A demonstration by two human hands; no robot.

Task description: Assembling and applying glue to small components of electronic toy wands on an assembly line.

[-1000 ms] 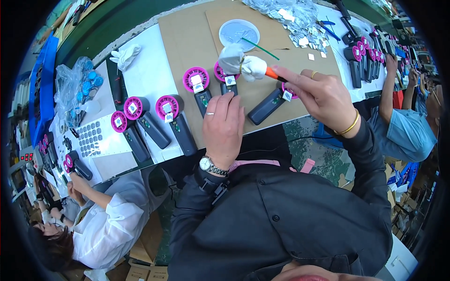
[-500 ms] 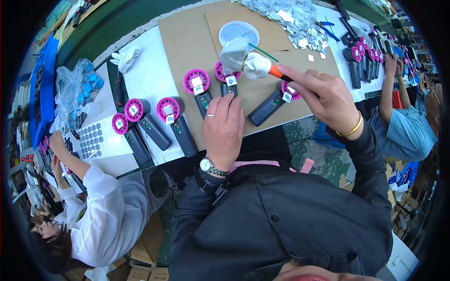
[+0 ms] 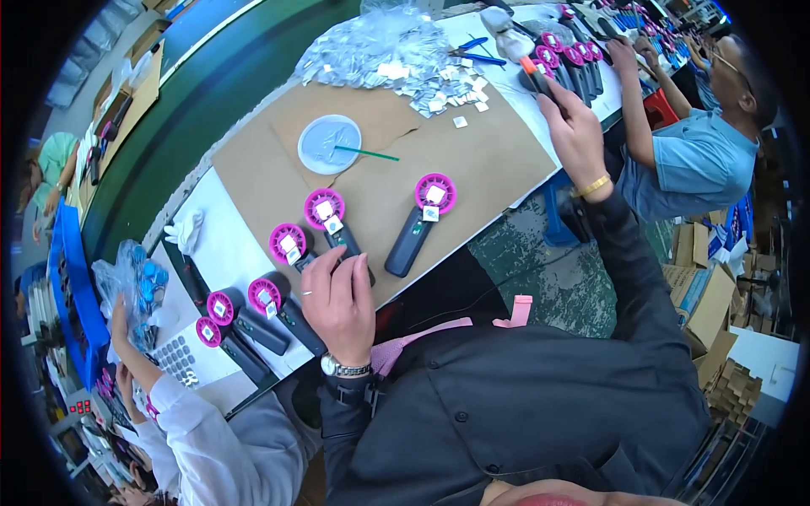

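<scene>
My right hand (image 3: pixel 578 139) grips the orange-and-black handle of a mallet (image 3: pixel 533 78) at the upper right; its head is wrapped in white cloth. My left hand (image 3: pixel 339 304) has its fingers stretched and slightly apart, over the dark handles of two handheld fans; whether it presses on them I cannot tell. One pink-ringed fan (image 3: pixel 288 243) lies by its fingertips, its handle partly hidden. Another fan (image 3: pixel 325 208) lies just beyond. A third fan (image 3: pixel 411 240) is to the right on the cardboard. White square pieces sit on their pink rings and handles.
A white dish (image 3: pixel 325 135) with a green stick (image 3: pixel 371 154) rests on brown cardboard (image 3: pixel 498 160). Beyond are piled small white squares (image 3: pixel 434 97) and blue pliers (image 3: pixel 481 55). More fans (image 3: pixel 263 295) lie left, near a white glove (image 3: pixel 184 232). Co-workers sit on both sides.
My right hand has carried the mallet from above the fans away to the upper right. My left hand's fingers stay by the fans. The whole view has turned and shifted.
</scene>
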